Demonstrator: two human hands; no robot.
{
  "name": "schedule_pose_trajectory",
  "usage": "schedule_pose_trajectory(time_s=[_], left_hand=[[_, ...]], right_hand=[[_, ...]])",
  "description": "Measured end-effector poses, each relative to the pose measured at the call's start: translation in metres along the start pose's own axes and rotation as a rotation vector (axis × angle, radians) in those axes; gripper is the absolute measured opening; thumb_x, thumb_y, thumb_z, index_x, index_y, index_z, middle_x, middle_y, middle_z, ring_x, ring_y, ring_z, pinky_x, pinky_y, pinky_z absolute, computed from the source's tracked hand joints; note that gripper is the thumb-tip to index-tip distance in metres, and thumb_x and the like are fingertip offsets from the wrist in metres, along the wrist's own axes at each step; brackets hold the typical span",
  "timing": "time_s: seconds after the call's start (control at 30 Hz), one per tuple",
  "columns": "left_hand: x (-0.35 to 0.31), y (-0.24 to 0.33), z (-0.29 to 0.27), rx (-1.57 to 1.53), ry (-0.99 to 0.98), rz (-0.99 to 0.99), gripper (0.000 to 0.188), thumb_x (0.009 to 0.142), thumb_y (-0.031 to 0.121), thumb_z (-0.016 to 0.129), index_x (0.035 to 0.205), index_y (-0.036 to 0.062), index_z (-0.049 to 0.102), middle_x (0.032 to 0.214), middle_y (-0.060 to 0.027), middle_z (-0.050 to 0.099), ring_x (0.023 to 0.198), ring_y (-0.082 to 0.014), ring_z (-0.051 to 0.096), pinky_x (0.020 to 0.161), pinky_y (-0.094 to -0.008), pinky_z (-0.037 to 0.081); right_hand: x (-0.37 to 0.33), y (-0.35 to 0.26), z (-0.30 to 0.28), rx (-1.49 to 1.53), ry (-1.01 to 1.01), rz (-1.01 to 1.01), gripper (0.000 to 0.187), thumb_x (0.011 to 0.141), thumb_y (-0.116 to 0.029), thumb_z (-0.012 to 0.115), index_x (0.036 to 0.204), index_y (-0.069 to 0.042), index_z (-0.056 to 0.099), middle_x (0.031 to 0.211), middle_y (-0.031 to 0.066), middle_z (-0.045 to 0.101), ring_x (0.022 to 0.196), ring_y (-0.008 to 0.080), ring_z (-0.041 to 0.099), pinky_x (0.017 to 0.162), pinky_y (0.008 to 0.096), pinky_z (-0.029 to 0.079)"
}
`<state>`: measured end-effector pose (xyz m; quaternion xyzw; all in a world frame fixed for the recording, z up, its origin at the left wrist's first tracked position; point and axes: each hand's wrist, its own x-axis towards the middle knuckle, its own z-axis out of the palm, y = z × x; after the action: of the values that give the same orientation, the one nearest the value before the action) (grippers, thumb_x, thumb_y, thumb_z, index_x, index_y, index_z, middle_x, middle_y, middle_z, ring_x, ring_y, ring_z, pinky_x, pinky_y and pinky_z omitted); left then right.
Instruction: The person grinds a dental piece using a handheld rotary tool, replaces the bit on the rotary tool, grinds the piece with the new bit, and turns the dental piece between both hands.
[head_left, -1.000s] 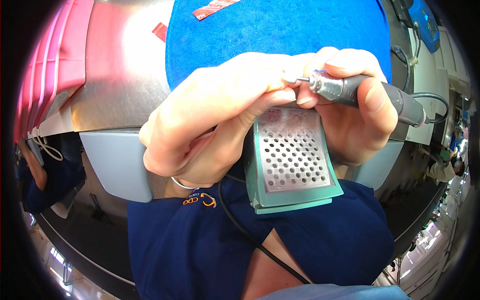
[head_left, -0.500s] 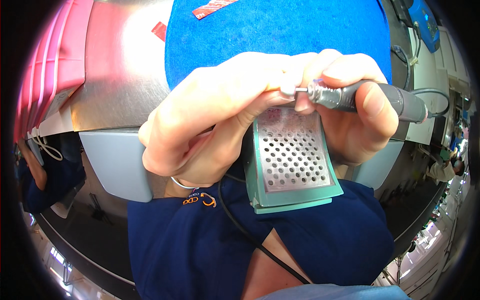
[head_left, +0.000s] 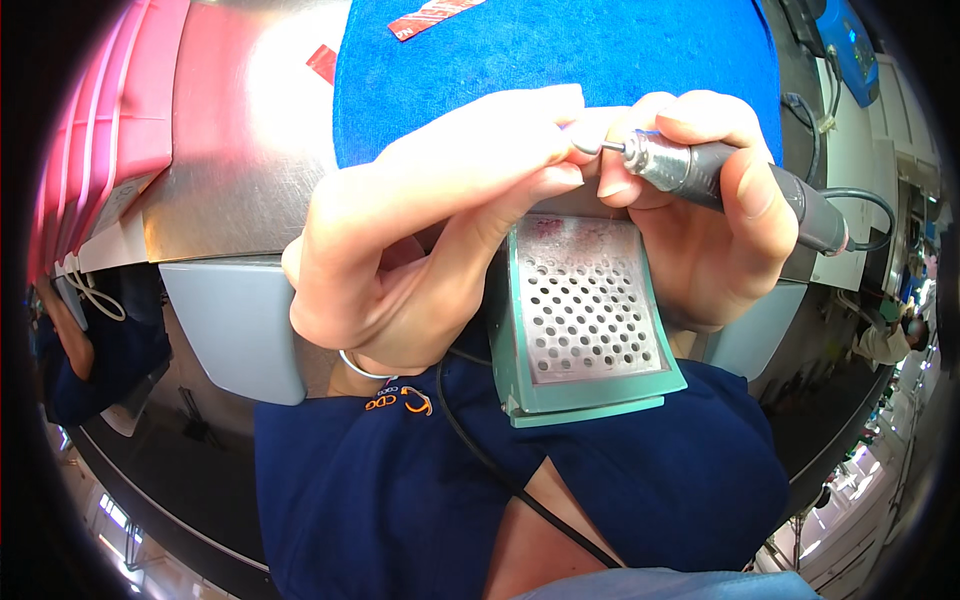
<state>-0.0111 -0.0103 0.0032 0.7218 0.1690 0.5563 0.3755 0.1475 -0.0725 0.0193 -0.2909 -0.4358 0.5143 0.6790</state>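
My right hand [head_left: 715,250] grips a dark rotary handpiece [head_left: 705,178], whose metal nose points left. A thin shank runs from it to a small rounded grey tip [head_left: 588,146]. That tip sits close against the fingers of my left hand [head_left: 400,225], which are bent into a pinch; whatever lies between them is too small or hidden to name. Fingertips of both hands meet around the tip. Below them is a perforated metal plate [head_left: 590,312] set in a green frame [head_left: 600,400], its far end partly under my hands.
Beyond my hands lies a blue cloth mat [head_left: 560,60] with a red strip [head_left: 435,18]; another red piece [head_left: 321,64] is beside it. A pink bin [head_left: 115,150] stands left. Grey pads [head_left: 235,330] flank me. A black cable [head_left: 475,445] crosses my lap. Another person [head_left: 75,345] is far left.
The handpiece's nose has risen and its tip moved slightly away from me, so it tilts more. The fingers of my left hand have shifted up and parted a little around the tip.
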Motion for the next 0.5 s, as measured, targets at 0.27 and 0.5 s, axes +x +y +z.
schedule_pose_trajectory(time_s=[0.27, 0.5], left_hand=[[0.002, -0.001, -0.013, -0.078, -0.041, 0.063, 0.034, 0.076, -0.018, 0.067, 0.102, -0.0048, 0.048, 0.091, -0.027, 0.065, 0.082, -0.03, 0.069, 0.077, -0.0404, 0.058], [0.005, -0.003, -0.01, -0.138, -0.06, 0.067, 0.034, 0.076, -0.019, 0.066, 0.099, -0.0041, 0.047, 0.09, -0.0263, 0.065, 0.081, -0.0305, 0.068, 0.076, -0.0408, 0.058]], right_hand=[[0.001, 0.002, 0.008, -0.08, -0.008, 0.026, 0.043, 0.097, -0.03, 0.043, 0.115, 0.008, 0.051, 0.092, 0.0228, 0.056, 0.085, 0.0268, 0.056, 0.079, 0.0364, 0.046], [0.0, 0.002, 0.002, -0.071, 0.027, 0.014, 0.041, 0.096, -0.028, 0.042, 0.114, 0.008, 0.052, 0.089, 0.0232, 0.058, 0.085, 0.0269, 0.057, 0.08, 0.0376, 0.046]])
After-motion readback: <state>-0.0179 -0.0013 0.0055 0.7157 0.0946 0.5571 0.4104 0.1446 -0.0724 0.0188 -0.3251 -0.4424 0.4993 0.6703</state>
